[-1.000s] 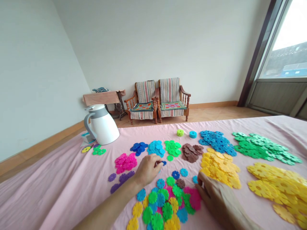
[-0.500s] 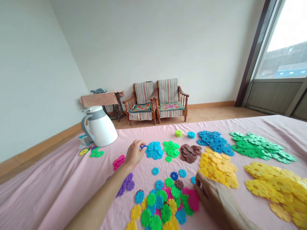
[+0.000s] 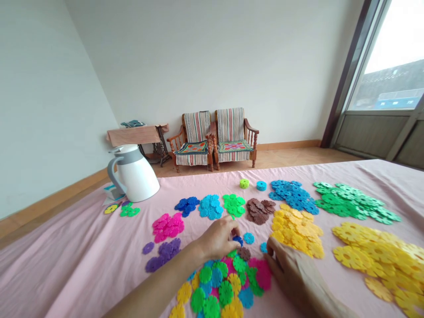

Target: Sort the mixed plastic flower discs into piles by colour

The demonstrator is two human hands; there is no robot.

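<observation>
The left hand point(image 3: 218, 238) has its fingers narrowly parted at a dark-blue snowflake disc point(image 3: 238, 240), beyond the mixed pile point(image 3: 226, 292); whether they grip it, I cannot tell. Best pinch its rim, clear of the brown disc point(image 3: 244, 254). The right hand point(image 3: 289, 265) curls beside a light-blue disc point(image 3: 263, 247), hold unclear.

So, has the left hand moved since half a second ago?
Yes: the left hand went right and closer to the camera. It was left of the light blue pile; now it is on its near side, slightly right.
</observation>
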